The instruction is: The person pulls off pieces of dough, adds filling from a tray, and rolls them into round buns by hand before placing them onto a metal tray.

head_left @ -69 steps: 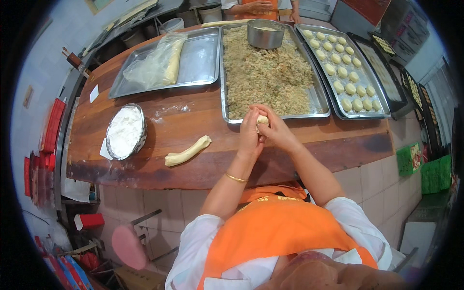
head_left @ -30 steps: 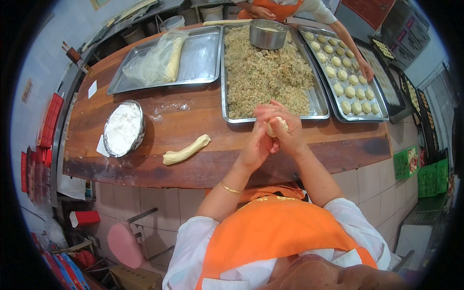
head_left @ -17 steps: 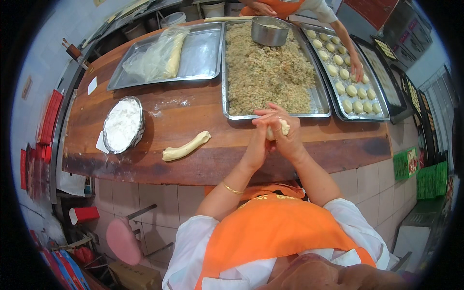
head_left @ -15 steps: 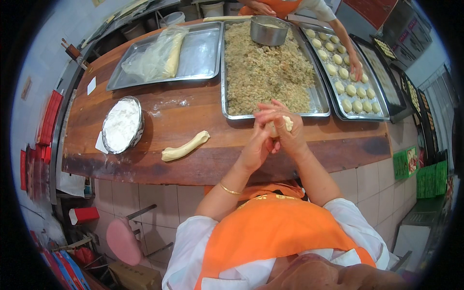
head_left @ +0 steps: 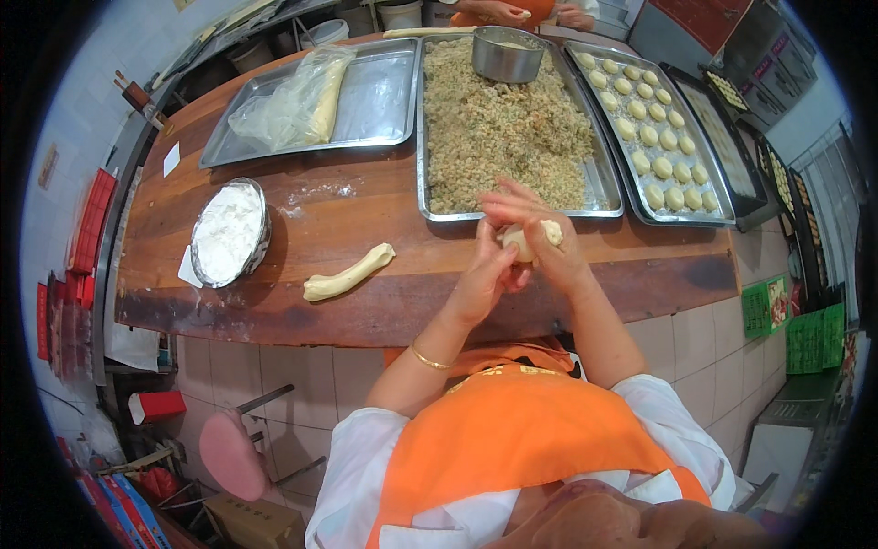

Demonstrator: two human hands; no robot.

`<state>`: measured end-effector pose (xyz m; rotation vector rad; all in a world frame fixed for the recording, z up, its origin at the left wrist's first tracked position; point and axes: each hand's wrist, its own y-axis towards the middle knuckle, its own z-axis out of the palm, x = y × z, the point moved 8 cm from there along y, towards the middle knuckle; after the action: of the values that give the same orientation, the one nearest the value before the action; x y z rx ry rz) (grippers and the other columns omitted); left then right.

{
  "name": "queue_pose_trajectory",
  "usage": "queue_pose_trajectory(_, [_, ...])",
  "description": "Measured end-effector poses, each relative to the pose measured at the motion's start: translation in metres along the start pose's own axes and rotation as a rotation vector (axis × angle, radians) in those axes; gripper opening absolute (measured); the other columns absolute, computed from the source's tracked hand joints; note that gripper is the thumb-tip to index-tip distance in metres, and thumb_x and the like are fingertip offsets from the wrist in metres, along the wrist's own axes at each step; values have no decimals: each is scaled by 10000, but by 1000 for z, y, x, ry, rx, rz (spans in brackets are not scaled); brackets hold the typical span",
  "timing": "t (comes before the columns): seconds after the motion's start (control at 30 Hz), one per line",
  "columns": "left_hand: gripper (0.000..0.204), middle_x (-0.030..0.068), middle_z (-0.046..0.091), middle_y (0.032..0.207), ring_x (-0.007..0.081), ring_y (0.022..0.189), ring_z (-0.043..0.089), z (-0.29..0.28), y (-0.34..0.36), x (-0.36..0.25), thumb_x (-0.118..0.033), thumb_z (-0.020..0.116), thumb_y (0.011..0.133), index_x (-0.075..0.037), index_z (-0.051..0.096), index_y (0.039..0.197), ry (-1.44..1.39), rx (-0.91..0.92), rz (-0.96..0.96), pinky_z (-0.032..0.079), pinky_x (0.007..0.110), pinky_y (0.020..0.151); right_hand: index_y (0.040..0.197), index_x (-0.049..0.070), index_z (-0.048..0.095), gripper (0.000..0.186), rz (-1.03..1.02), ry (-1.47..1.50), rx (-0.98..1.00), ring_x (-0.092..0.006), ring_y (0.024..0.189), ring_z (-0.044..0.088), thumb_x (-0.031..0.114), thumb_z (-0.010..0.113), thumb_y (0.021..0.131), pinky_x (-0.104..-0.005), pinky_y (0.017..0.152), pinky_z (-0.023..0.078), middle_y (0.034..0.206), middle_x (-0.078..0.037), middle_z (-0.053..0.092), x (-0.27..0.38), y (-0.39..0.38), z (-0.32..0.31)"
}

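Close to the table's near edge, my left hand (head_left: pixel 482 273) and my right hand (head_left: pixel 562 262) are cupped together around a pale piece of dough (head_left: pixel 519 241). Both hands grip it; part of the dough shows between the thumbs, and a lump pokes out by the right hand's index finger. Fingers hide the rest. A short rope of dough (head_left: pixel 349 274) lies on the wood to the left. Just beyond my hands is a metal tray (head_left: pixel 599 203) spread with a crumbly, chopped filling (head_left: pixel 512 137). A round metal pan (head_left: pixel 508 57) sits on the filling's far end.
Left on the wooden table (head_left: pixel 366 206) stands a bowl of white flour (head_left: pixel 229 233). Behind it, a tray (head_left: pixel 384 101) carries plastic-wrapped dough (head_left: pixel 325 105). Rows of dough balls fill a tray (head_left: pixel 646 212) on the right. Across the table a co-worker's hands (head_left: pixel 508 13) show. A pink stool (head_left: pixel 233 453) stands left.
My hands have parted slightly at the thumbs, showing more of the dough. The co-worker's arm has drawn back from the tray of dough balls.
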<state>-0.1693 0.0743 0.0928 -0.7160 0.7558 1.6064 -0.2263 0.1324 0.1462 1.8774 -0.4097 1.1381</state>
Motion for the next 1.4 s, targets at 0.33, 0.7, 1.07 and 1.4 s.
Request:
queue_pose_trajectory(0.33, [555,15,545,930,53,656,464,-3,-5,-1,-610,396,1021,-101,490,1222,125,-62,10,331,189,526,1169,113,738,605,16,75,329,-360,1467,313,606,435,992,-520,1193,197,1420,-138,562,-17,-1,2])
queue_pose_trajectory(0.7, [622,-18,557,1100,45,820,504,-14,0,3,-569,453,1016,-118,380,1437,297,196,11,392,181,630,1109,60,738,655,10,122,297,-353,1384,455,617,413,998,-512,1170,263,1332,-177,627,-7,0,5])
queue_pose_trajectory(1.07, [492,-18,545,1018,44,779,489,-34,3,24,-432,545,1007,-91,422,1340,299,234,54,378,197,593,1105,55,747,606,27,217,297,-323,1395,439,551,406,1031,-494,1166,290,1354,-187,610,0,-1,10])
queue_pose_trajectory(1.4, [588,7,562,1115,90,865,540,-32,-7,28,-399,566,1008,-84,333,1446,151,203,-160,430,217,661,1085,39,741,608,28,298,219,-364,1427,383,523,374,1051,-514,1171,275,1357,-203,595,6,-3,15])
